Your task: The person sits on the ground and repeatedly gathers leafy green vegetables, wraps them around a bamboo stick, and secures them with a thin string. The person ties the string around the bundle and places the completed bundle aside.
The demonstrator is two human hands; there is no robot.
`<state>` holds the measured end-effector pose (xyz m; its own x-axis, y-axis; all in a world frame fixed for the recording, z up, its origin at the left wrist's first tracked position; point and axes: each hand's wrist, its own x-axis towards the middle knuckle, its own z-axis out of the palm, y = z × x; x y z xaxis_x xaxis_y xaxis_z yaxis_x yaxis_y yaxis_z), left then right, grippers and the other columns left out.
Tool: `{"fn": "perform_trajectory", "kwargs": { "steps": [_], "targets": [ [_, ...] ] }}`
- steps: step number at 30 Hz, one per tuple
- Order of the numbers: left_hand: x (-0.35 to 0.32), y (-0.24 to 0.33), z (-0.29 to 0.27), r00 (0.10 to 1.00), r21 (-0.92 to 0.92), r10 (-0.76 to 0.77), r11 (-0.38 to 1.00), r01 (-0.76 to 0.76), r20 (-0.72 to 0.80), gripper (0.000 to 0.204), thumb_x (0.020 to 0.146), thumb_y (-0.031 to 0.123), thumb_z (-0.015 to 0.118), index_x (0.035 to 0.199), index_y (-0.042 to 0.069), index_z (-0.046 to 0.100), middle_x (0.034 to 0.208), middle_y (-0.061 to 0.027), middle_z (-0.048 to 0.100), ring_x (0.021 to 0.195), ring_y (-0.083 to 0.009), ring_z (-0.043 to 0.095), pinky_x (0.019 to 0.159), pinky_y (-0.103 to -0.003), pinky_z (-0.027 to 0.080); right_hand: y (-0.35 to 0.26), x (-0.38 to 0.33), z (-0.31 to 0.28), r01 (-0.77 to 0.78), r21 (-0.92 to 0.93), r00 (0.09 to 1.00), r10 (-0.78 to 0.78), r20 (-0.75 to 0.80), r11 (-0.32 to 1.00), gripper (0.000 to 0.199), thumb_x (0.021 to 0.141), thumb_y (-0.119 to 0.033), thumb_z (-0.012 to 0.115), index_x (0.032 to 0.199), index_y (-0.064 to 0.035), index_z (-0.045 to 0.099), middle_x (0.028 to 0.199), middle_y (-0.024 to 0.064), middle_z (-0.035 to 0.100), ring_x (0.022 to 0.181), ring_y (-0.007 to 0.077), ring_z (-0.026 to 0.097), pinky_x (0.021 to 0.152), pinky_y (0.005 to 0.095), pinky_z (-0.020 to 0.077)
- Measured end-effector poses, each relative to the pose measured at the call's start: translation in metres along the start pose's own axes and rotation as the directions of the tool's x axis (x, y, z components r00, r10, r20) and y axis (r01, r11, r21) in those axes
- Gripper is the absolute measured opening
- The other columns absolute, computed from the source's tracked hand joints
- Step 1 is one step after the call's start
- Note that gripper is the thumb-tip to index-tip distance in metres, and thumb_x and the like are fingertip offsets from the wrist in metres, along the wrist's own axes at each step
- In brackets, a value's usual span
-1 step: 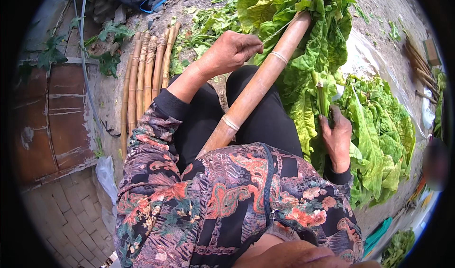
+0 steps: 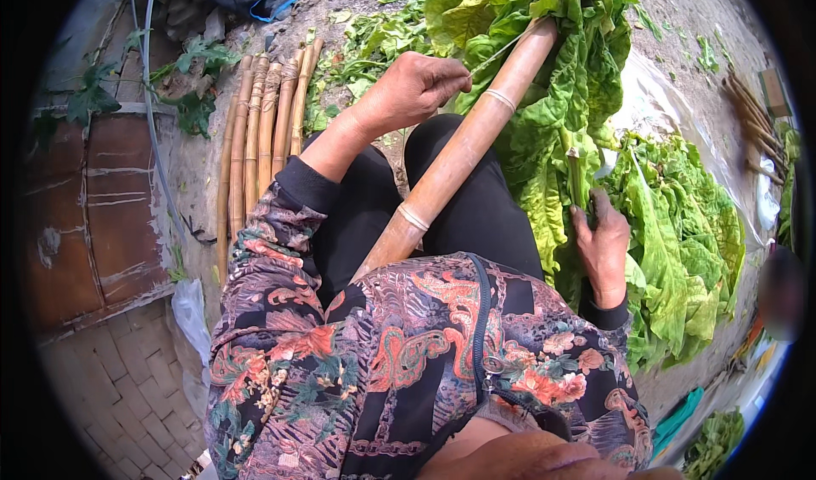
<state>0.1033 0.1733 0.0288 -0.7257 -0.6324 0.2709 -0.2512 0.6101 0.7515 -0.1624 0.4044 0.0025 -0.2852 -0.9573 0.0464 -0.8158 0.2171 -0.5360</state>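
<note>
A thick bamboo pole (image 2: 459, 157) slants from my lap up toward the far right, across my dark-trousered legs. Large green and yellowing leaves (image 2: 586, 81) hang in a bunch at its far end. My left hand (image 2: 416, 89) is closed in a pinch just left of the pole, on a thin pale string (image 2: 503, 52) drawn tight to the pole's far end. At the lower end of the hanging leaves, my right hand (image 2: 605, 246) has its thumb and finger around a leaf stalk (image 2: 577, 178). Its other fingers are partly hidden.
To my left, several bamboo poles (image 2: 268, 127) lie side by side. A leaf pile (image 2: 688, 234) rests by my right hand, near white plastic sheeting (image 2: 654, 98). Thin sticks (image 2: 752, 123) lie at far right. Rusty brown panels (image 2: 110, 208) stand at left.
</note>
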Motion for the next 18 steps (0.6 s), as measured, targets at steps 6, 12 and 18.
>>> {"fn": "perform_trajectory", "kwargs": {
  "steps": [6, 12, 18],
  "targets": [
    [0.000, -0.021, -0.007, 0.975, 0.056, -0.220, 0.974, 0.218, 0.018, 0.020, 0.092, 0.016, 0.054, 0.097, 0.001, 0.066, 0.077, -0.0035, 0.066, 0.065, -0.0083, 0.056, 0.061, -0.025, 0.047, 0.068, -0.031, 0.010, -0.188, 0.033, 0.982, 0.187, 0.036, 0.982, 0.023, 0.085, -0.024, 0.061, 0.087, -0.0011, 0.059, 0.063, 0.0207, 0.055, 0.055, 0.0350, 0.052, 0.054, 0.0386, 0.0426],
    [0.001, -0.005, 0.001, 0.994, -0.082, -0.070, 0.994, 0.076, 0.080, 0.017, 0.091, 0.014, 0.055, 0.091, -0.001, 0.064, 0.061, -0.0025, 0.056, 0.055, -0.0078, 0.050, 0.052, -0.025, 0.042, 0.007, 0.024, 0.034, -0.025, 0.483, 0.998, -0.002, 0.056, 0.875, 0.016, 0.084, -0.014, 0.064, 0.087, 0.0010, 0.058, 0.065, 0.0121, 0.052, 0.058, 0.0150, 0.045, 0.054, 0.0289, 0.0393],
    [0.007, -0.001, -0.004, 0.993, -0.100, -0.027, 0.994, 0.038, 0.114, 0.018, 0.091, 0.015, 0.054, 0.090, -0.001, 0.063, 0.065, -0.0054, 0.059, 0.058, -0.0099, 0.056, 0.055, -0.026, 0.046, -0.036, 0.114, 0.089, 0.069, 0.611, 0.982, -0.160, 0.096, 0.789, 0.019, 0.083, -0.013, 0.061, 0.086, 0.0061, 0.060, 0.066, 0.0148, 0.059, 0.059, 0.0141, 0.052, 0.057, 0.0306, 0.0438]
  ]
}}
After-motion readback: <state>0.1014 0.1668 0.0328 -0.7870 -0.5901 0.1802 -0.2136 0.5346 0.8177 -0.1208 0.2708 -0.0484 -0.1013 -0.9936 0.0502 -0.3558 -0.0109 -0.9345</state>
